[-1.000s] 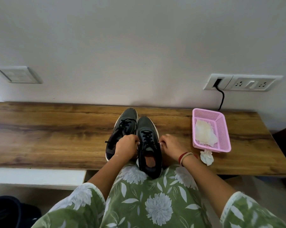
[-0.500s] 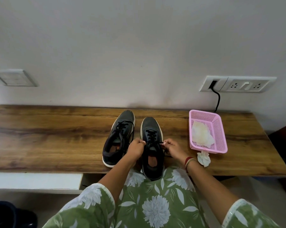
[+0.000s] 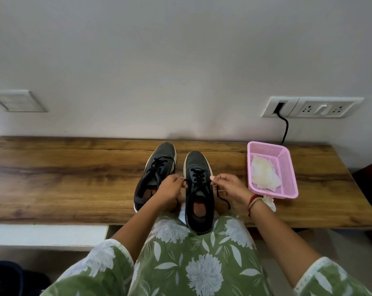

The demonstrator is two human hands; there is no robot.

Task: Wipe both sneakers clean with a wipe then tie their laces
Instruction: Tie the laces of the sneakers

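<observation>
2 dark sneakers stand side by side on the wooden bench (image 3: pixel 74 178), toes to the wall. The left hand (image 3: pixel 170 190) and right hand (image 3: pixel 230 189) each pinch a lace end of the right sneaker (image 3: pixel 199 165), whose heel overhangs the bench edge. The left sneaker (image 3: pixel 160 157) sits just beside it. A wipe (image 3: pixel 264 175) lies in the pink basket (image 3: pixel 287 167).

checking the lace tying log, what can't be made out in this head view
Head view only:
Knot on the right black sneaker: its black laces are too thin to tell, ends pinched in the left hand and right hand.
Heel of the left black sneaker: behind the left forearm.
Crumpled white wipe: partly behind the right wrist.
Dark object bottom left: cut off by the edge.
</observation>
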